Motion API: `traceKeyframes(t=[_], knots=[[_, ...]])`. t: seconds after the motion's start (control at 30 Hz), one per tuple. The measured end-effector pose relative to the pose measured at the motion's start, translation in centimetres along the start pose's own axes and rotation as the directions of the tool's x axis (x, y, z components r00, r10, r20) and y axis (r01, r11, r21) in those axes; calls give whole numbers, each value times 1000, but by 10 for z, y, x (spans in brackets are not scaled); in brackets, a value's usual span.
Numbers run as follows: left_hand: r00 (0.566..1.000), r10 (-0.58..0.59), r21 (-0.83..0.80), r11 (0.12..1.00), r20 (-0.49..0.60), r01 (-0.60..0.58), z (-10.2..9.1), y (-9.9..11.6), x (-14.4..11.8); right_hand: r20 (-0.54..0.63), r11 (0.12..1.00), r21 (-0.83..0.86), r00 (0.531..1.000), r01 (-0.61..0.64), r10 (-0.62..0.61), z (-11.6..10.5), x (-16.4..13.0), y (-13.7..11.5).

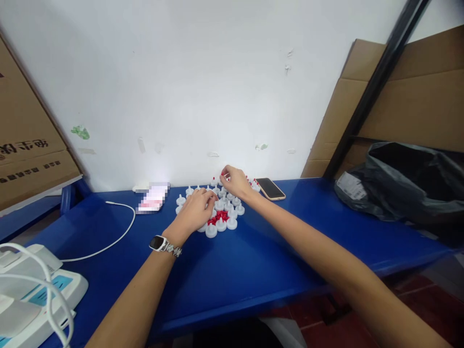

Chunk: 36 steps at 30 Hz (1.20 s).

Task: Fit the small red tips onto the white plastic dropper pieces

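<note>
Left hand [195, 210] flat, loosely open, on white caps [226, 212]; right hand [235, 181] just beyond, pinching a red tip [224, 173]; could scatter red tips [218, 217] beside left fingers if nudged.

This looks like a small workshop or packing room, a place for hand assembly rather than a home. A blue work table [253, 270] runs along a bare white wall [203, 82] that is scuffed and dotted with scraps of old tape. Flattened cardboard boxes [416, 96] lean against the wall on the right, behind a black metal post [377, 82], and another printed carton [25, 140] stands on the left. A black plastic bag [409, 181] slumps on the table's far end. Dozens of identical white plastic caps [226, 210] and small red pieces [218, 216] sit in a batch on the table, with a white machine [32, 290] and its cable [112, 237] nearby.
</note>
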<state>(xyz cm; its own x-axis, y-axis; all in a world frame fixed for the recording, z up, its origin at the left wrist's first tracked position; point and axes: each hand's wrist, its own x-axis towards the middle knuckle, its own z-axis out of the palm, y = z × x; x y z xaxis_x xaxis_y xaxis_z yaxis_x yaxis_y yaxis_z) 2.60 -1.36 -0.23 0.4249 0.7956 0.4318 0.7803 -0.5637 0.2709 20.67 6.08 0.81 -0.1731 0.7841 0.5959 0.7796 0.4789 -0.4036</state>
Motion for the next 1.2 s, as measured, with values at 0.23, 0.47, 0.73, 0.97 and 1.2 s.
traceKeyframes(t=[0.23, 0.47, 0.73, 0.97, 1.2], knots=[[993, -29, -79, 997, -115, 20, -4, 25, -3, -20, 946, 288, 989, 149, -149, -22, -67, -21], [997, -26, 71, 997, -79, 32, 0, 27, -6, -2, 904, 417, 995, 92, -100, -24, -76, -34], [989, -1, -33, 999, -151, -4, 0, 30, 0, -74, 906, 368, 978, 209, -196, -32, -74, -35], [973, -143, -186, 976, -179, 109, -11, 19, 0, -190, 965, 253, 982, 64, -15, -45, -67, -6], [994, 87, -129, 989, 69, -77, 3, 12, -4, -159, 960, 279, 986, -8, 55, -37, -62, -6]])
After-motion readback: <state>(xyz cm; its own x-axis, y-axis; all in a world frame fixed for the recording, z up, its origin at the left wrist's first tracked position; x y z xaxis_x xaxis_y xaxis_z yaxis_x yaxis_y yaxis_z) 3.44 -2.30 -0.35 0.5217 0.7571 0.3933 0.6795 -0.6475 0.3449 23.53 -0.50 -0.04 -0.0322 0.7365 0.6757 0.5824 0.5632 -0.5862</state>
